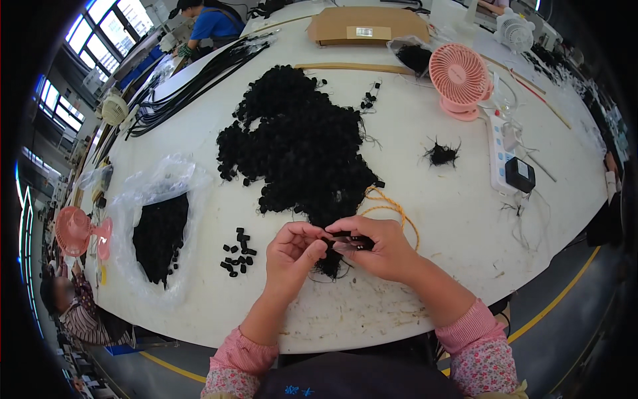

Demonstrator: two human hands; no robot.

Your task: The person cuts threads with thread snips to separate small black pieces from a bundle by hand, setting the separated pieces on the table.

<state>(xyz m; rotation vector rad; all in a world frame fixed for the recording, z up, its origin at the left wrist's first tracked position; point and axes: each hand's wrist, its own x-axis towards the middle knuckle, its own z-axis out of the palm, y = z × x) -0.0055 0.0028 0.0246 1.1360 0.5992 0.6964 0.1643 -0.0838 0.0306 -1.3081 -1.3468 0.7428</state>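
My left hand [292, 256] pinches a small black piece [329, 243] between thumb and fingers at the lower middle of the pile. My right hand [385, 249] is closed on small black thread snips [360, 241], their tips meeting that piece beside my left fingertips. A big heap of small black pieces [299, 149] with loose threads spreads beyond both hands. To the left of my hands lie several loose black pieces [240, 253] and an open clear bag [123, 239] with more black pieces in it. An orange cord [399, 207] curls to the right of the heap.
Pink fans [456, 76] [72, 231], a power strip [497, 149], a cardboard box [369, 23], a wooden strip [339, 66] and black straps [186, 80] lie around the white table [465, 233]. Co-workers [209, 26] [86, 312] sit at upper left and lower left.
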